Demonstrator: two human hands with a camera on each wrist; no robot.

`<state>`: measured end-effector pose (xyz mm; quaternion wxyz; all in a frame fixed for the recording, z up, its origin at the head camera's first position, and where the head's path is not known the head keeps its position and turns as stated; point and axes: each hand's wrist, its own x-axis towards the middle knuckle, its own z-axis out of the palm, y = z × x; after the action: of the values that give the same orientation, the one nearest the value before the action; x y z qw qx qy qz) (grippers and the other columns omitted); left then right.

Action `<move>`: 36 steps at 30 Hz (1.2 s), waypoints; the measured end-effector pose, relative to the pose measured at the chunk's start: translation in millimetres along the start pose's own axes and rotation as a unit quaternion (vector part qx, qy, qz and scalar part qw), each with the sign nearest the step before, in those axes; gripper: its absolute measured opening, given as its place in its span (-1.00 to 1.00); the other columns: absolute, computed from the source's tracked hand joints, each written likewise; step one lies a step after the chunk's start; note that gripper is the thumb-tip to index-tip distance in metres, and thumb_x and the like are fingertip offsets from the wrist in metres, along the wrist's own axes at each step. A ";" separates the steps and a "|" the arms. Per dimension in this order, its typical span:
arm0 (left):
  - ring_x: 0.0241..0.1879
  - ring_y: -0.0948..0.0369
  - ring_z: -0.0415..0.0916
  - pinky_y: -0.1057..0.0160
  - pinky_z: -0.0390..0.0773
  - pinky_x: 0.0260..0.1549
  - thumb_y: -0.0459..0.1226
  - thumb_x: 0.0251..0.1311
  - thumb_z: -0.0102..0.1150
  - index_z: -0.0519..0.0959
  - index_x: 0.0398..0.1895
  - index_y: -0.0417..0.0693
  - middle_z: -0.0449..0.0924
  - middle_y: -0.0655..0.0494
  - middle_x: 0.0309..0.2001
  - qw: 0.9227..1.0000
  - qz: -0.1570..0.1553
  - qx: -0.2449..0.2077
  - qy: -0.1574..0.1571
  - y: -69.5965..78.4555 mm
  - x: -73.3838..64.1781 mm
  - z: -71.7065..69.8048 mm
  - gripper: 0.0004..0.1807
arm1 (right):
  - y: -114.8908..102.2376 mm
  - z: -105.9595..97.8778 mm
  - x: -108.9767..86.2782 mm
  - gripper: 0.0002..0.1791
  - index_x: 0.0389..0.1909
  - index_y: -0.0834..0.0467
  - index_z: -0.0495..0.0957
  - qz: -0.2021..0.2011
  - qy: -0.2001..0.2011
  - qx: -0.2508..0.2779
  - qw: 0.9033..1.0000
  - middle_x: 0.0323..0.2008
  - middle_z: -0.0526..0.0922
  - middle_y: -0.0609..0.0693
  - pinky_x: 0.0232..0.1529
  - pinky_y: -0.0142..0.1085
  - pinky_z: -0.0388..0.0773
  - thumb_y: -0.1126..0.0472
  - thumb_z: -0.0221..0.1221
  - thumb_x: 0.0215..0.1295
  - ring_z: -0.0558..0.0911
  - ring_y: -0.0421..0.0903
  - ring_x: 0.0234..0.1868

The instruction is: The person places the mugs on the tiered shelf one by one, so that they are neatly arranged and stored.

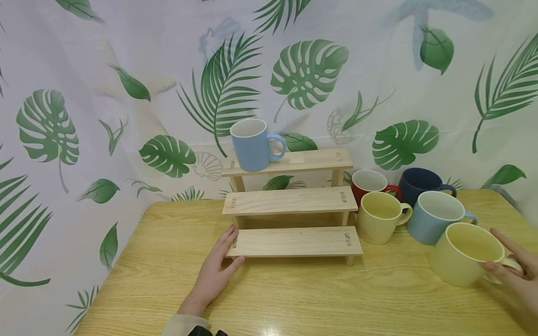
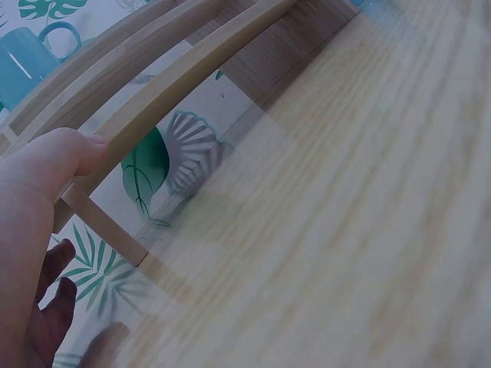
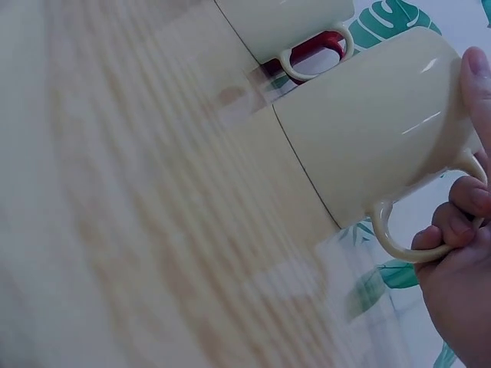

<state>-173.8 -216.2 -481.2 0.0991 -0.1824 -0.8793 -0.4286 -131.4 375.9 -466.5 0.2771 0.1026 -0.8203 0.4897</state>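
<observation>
My right hand (image 1: 519,275) holds a pale yellow mug (image 1: 456,259) by its handle, at the right end of the group of mugs. In the right wrist view, fingers (image 3: 460,218) curl through the handle and the thumb lies against the mug's side. Whether its base touches the table, I cannot tell. My left hand (image 1: 216,270) grips the left end of the lowest step of a three-step wooden rack (image 1: 294,242), thumb at the front edge and fingers at the side. A light blue mug (image 1: 252,147) stands upright on the top step, toward the left.
Right of the rack stand a second yellow mug (image 1: 378,221), a red mug (image 1: 363,192), a dark blue mug (image 1: 414,186) and another light blue mug (image 1: 428,228), close together. A leaf-patterned cloth (image 1: 168,84) hangs behind the wooden table (image 1: 294,298).
</observation>
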 end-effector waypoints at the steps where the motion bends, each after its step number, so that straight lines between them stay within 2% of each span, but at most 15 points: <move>1: 0.43 0.19 -0.04 -0.08 0.09 0.32 -0.02 0.30 0.13 0.17 0.47 0.13 0.00 0.28 0.48 1.000 -0.001 0.000 -0.001 0.1 0.2 0.0 -0.30 | -0.2 0.4 -0.8 -0.26 0.35 0.27 0.26 0.009 0.003 0.003 1.000 -0.74 0.19 -0.20 -0.89 -0.30 -0.01 0.67 0.13 0.12 0.12 -0.24 -0.81; 3: 0.43 0.19 -0.04 -0.09 0.09 0.32 -0.02 0.30 0.13 0.18 0.46 0.10 -0.01 0.28 0.48 1.000 -0.001 -0.001 -0.001 0.7 0.2 -0.3 -0.30 | 0.4 1.1 -2.5 -0.26 0.36 0.19 0.27 0.030 0.000 0.068 0.997 -0.70 0.31 -0.25 -0.88 -0.37 0.04 0.66 0.11 0.15 0.18 -0.26 -0.81; 5: 0.43 0.19 -0.04 -0.09 0.09 0.32 -0.02 0.30 0.13 0.17 0.46 0.10 -0.01 0.29 0.48 1.000 -0.003 -0.001 -0.002 1.2 0.1 -0.6 -0.30 | 1.6 2.2 -3.9 -0.27 0.36 0.16 0.29 0.043 -0.004 0.151 0.988 -0.56 0.52 -0.27 -0.85 -0.51 0.17 0.67 0.08 0.17 0.32 -0.34 -0.76; 7: 0.43 0.18 -0.05 -0.10 0.09 0.32 -0.03 0.30 0.13 0.17 0.46 0.11 -0.01 0.29 0.48 1.000 -0.004 -0.003 -0.002 1.4 0.2 -0.5 -0.30 | 3.5 2.8 -4.9 -0.28 0.36 0.17 0.29 0.052 -0.011 0.239 0.970 -0.29 0.66 -0.22 -0.66 -0.68 0.37 0.69 0.04 0.18 0.53 -0.46 -0.57; 8: 0.43 0.18 -0.05 -0.10 0.08 0.32 -0.04 0.30 0.14 0.17 0.46 0.10 -0.01 0.29 0.48 1.000 -0.005 -0.003 -0.003 1.6 0.1 -0.6 -0.30 | 4.4 3.0 -5.0 -0.29 0.35 0.18 0.29 0.054 -0.014 0.281 0.958 -0.14 0.66 -0.18 -0.53 -0.70 0.45 0.70 0.02 0.19 0.61 -0.45 -0.43; 9: 0.43 0.18 -0.05 -0.11 0.08 0.32 -0.05 0.30 0.14 0.17 0.46 0.10 -0.02 0.29 0.48 1.000 -0.006 -0.004 -0.003 1.9 0.0 -0.7 -0.30 | 5.1 3.5 -5.1 -0.29 0.35 0.20 0.29 0.051 -0.014 0.300 0.952 -0.01 0.62 -0.17 -0.39 -0.67 0.50 0.71 0.01 0.19 0.65 -0.41 -0.28; 12: 0.43 0.18 -0.05 -0.10 0.07 0.32 -0.07 0.30 0.15 0.17 0.46 0.10 -0.02 0.29 0.48 1.000 -0.009 -0.003 -0.003 2.4 -0.2 -0.9 -0.31 | 6.3 5.4 -5.1 -0.32 0.34 0.27 0.29 0.041 -0.009 0.322 0.946 0.10 0.55 -0.21 -0.19 -0.60 0.49 0.72 0.00 0.18 0.59 -0.34 -0.03; 13: 0.43 0.18 -0.05 -0.10 0.07 0.32 -0.08 0.30 0.15 0.17 0.46 0.09 -0.02 0.30 0.48 1.000 -0.010 -0.002 -0.003 2.5 -0.3 -0.9 -0.30 | 6.7 6.5 -5.2 -0.33 0.33 0.31 0.27 0.034 -0.007 0.330 0.943 0.11 0.56 -0.18 -0.16 -0.58 0.48 0.72 0.00 0.17 0.58 -0.33 0.00; 15: 0.43 0.17 -0.05 -0.11 0.08 0.32 -0.08 0.30 0.15 0.17 0.46 0.07 -0.02 0.29 0.48 1.000 -0.010 0.000 -0.004 3.0 -0.4 -1.1 -0.31 | 7.2 9.7 -5.4 -0.34 0.32 0.41 0.22 0.018 -0.001 0.362 0.932 0.13 0.56 -0.07 -0.10 -0.53 0.47 0.74 -0.01 0.16 0.56 -0.27 0.06; 20: 0.43 0.10 -0.03 -0.15 0.10 0.29 -0.06 0.31 0.13 0.17 0.46 0.05 -0.01 0.21 0.48 1.000 -0.002 0.006 -0.003 3.4 -0.2 -1.1 -0.30 | 9.5 15.1 -6.6 -0.38 0.28 0.58 0.07 -0.017 -0.002 0.458 0.889 0.18 0.50 0.17 0.07 -0.40 0.41 0.77 -0.07 0.16 0.50 -0.10 0.17; 26: 0.43 0.15 -0.04 -0.13 0.10 0.31 -0.02 0.31 0.12 0.17 0.47 0.08 -0.02 0.28 0.48 1.000 -0.011 -0.004 -0.005 3.3 -1.7 -2.6 -0.30 | 5.8 19.6 -6.6 -0.39 0.26 0.54 0.17 0.004 0.018 0.484 0.875 0.16 0.52 0.18 0.05 -0.40 0.43 0.78 -0.05 0.13 0.53 -0.09 0.14; 28: 0.43 0.16 -0.05 -0.13 0.10 0.31 -0.02 0.31 0.12 0.17 0.47 0.08 -0.02 0.28 0.48 1.000 -0.013 -0.006 -0.004 3.1 -2.2 -3.1 -0.30 | 3.1 21.6 -6.0 -0.39 0.26 0.53 0.17 0.011 0.016 0.483 0.875 0.16 0.52 0.16 0.06 -0.41 0.43 0.79 -0.07 0.14 0.53 -0.10 0.14; 33: 0.43 0.17 -0.04 -0.11 0.10 0.31 -0.01 0.31 0.12 0.18 0.46 0.08 -0.02 0.27 0.48 1.000 -0.009 -0.002 -0.003 2.1 -1.6 -3.4 -0.30 | -5.1 25.1 -3.8 -0.39 0.28 0.54 0.12 0.006 -0.005 0.440 0.898 0.18 0.51 0.11 0.06 -0.46 0.43 0.78 -0.09 0.17 0.51 -0.16 0.15; 36: 0.43 0.16 -0.04 -0.11 0.09 0.31 0.00 0.31 0.11 0.18 0.46 0.07 -0.02 0.27 0.48 1.000 -0.005 0.000 -0.002 1.4 -0.9 -2.5 -0.30 | -11.9 26.7 -1.8 -0.38 0.29 0.50 0.16 0.025 -0.010 0.437 0.899 0.18 0.51 0.07 0.04 -0.48 0.45 0.79 -0.10 0.16 0.52 -0.18 0.14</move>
<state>-172.4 -217.6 -478.9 0.0958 -0.1790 -0.8804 -0.4286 -134.2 346.9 -468.5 0.1842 0.1972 -0.5291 0.8045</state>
